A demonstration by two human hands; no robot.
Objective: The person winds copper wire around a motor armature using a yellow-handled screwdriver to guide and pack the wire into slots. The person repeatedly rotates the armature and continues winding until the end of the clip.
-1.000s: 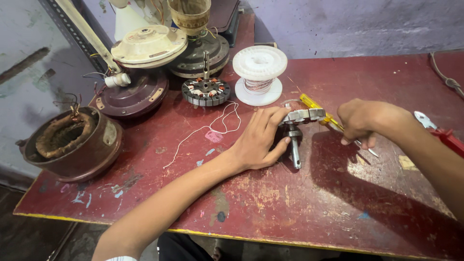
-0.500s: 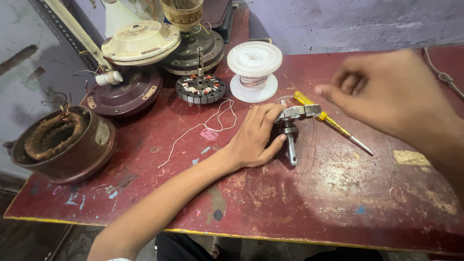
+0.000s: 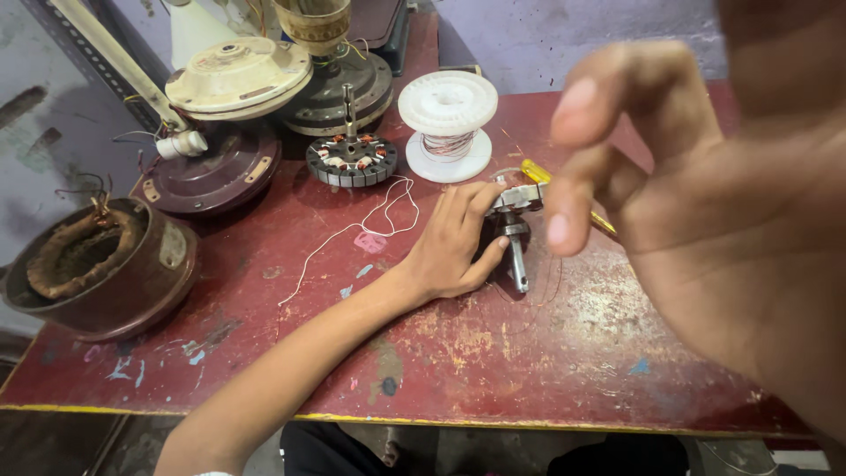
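My left hand (image 3: 454,238) rests on the red table (image 3: 529,361) and grips a small metal motor core with a steel shaft (image 3: 514,234), which points toward me. Fine copper wire loops (image 3: 542,286) lie around the shaft. My right hand (image 3: 705,211) is raised close to the camera, large and blurred. Its fingers are curled and apart, and nothing shows between them. A yellow-handled screwdriver (image 3: 535,170) lies on the table just behind the core, partly hidden by my right hand.
A white wire spool (image 3: 448,110) and a round wound stator (image 3: 351,161) stand behind my left hand. Fan motor housings (image 3: 207,172) and a cream cover (image 3: 236,75) crowd the back left. A brown housing with windings (image 3: 97,264) sits at the left edge. Loose white wire (image 3: 370,220) trails across the table.
My right hand has left the screwdriver on the table and risen toward the camera. My left hand has stayed on the motor core.
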